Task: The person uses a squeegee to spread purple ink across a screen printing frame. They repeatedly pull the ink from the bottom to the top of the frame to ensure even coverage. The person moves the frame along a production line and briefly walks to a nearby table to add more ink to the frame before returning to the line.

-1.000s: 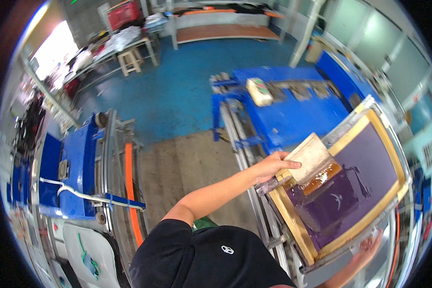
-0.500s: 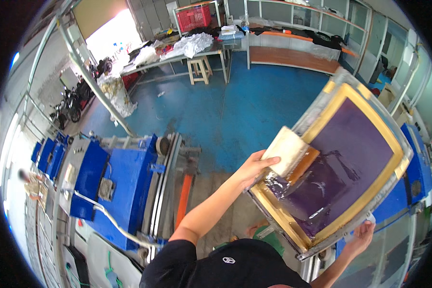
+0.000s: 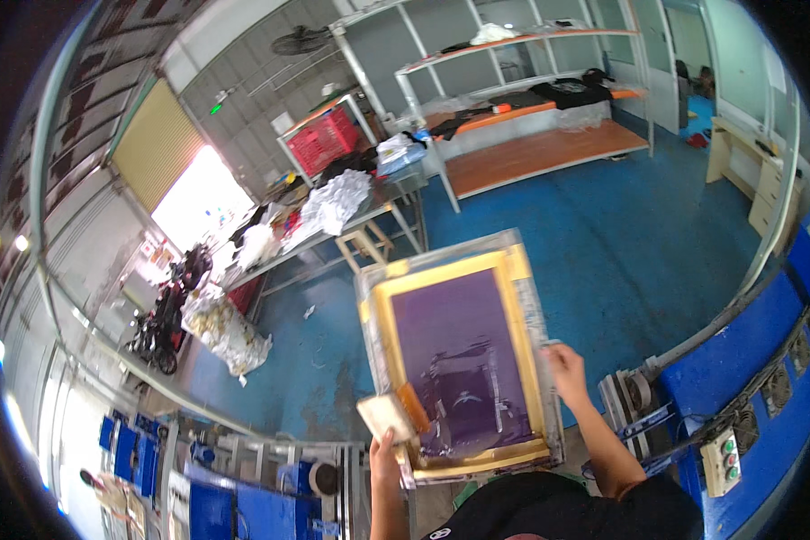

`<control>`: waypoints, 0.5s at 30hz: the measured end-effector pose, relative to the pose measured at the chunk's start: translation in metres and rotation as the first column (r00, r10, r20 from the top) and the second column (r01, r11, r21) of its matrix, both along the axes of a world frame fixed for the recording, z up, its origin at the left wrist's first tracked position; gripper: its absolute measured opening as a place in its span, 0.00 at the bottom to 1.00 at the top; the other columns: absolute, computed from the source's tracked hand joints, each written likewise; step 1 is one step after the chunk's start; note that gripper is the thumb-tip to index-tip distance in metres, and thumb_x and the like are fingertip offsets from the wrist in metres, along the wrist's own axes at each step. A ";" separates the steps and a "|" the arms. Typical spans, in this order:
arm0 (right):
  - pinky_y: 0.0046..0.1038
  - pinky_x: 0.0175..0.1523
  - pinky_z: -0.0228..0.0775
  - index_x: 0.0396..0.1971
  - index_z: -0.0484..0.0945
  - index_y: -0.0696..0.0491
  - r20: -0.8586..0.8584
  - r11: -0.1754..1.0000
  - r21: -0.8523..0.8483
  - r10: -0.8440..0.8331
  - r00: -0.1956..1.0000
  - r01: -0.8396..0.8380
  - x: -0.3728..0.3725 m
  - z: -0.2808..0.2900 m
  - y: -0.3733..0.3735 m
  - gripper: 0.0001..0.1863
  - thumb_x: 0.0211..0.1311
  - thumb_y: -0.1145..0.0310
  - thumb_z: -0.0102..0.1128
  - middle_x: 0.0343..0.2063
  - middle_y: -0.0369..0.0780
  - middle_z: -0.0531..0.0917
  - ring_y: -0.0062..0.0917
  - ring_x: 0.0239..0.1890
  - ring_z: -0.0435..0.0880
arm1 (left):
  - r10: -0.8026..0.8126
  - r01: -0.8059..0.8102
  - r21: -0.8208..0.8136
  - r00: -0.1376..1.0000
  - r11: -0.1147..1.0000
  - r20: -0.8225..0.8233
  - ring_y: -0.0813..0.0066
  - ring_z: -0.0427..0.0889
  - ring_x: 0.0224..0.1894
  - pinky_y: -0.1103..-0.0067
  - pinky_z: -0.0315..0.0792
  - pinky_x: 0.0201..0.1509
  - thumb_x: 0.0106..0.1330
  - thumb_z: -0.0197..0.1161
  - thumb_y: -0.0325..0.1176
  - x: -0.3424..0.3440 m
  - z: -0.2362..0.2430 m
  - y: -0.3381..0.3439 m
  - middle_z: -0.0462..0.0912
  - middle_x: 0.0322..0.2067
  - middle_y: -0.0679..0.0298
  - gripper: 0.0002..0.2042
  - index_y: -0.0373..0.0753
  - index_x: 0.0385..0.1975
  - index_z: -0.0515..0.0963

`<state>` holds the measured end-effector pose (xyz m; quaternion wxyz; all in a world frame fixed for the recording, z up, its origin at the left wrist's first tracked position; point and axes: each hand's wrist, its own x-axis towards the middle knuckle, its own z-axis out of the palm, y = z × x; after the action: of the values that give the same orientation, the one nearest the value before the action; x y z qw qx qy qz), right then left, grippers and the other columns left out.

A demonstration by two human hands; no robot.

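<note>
A screen printing frame (image 3: 528,346) is held up before me, with a scuffed grey border, yellow tape inside it and purple mesh (image 3: 454,315). Wet, shiny streaks of ink cover the lower half of the mesh. At its lower left corner, my left hand (image 3: 384,457) is closed on a squeegee (image 3: 387,419) with a pale wooden handle and an orange blade; the thumb lies on the handle and the other fingers are mostly hidden. My right hand (image 3: 567,371) grips the frame's right edge, its fingertips blurred beside a small whitish bit.
Blue machines stand at right (image 3: 738,360) and lower left (image 3: 270,517); a control box with buttons (image 3: 722,462) hangs on the right one. Beyond the blue floor are a table (image 3: 382,202) piled with cloth, a stool (image 3: 362,243), an orange shelf rack (image 3: 540,160) and a stuffed bag (image 3: 225,328).
The frame has swung from the right to the middle and turned more upright. Both hands moved with it, the squeegee staying in my left. My view has turned right and up.
</note>
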<state>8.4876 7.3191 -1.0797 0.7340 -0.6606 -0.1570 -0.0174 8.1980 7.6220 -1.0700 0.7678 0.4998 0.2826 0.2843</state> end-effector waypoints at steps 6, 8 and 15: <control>0.34 0.38 0.73 0.46 0.85 0.43 0.159 0.873 -0.470 0.225 0.961 -0.126 0.115 0.019 0.103 0.13 0.63 0.72 0.63 0.30 0.42 0.84 0.29 0.28 0.80 | 0.063 -0.063 -0.071 0.998 0.996 -0.007 0.64 0.83 0.51 0.67 0.77 0.56 0.72 0.64 0.38 0.069 -0.044 0.035 0.83 0.51 0.57 0.22 0.34 0.61 0.72; 0.39 0.39 0.74 0.43 0.86 0.45 0.266 0.881 -0.456 0.268 0.926 -0.124 0.166 0.008 0.129 0.09 0.65 0.68 0.64 0.30 0.42 0.84 0.34 0.30 0.81 | 0.087 -0.078 -0.116 0.993 0.990 0.076 0.62 0.84 0.51 0.66 0.77 0.57 0.72 0.65 0.37 0.113 -0.041 0.041 0.83 0.51 0.57 0.22 0.33 0.61 0.73; 0.37 0.37 0.73 0.44 0.87 0.48 0.007 0.885 -0.439 0.173 0.985 -0.153 0.334 0.061 0.159 0.12 0.68 0.59 0.62 0.36 0.42 0.88 0.31 0.31 0.83 | -0.088 0.089 -0.033 0.996 0.995 0.014 0.60 0.82 0.52 0.65 0.75 0.56 0.74 0.62 0.43 0.309 -0.029 0.127 0.81 0.52 0.55 0.26 0.33 0.65 0.69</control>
<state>8.8217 7.4784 -1.0190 0.5621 -0.7922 -0.2285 0.0648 8.5073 7.7487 -1.0990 0.7897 0.4970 0.2602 0.2483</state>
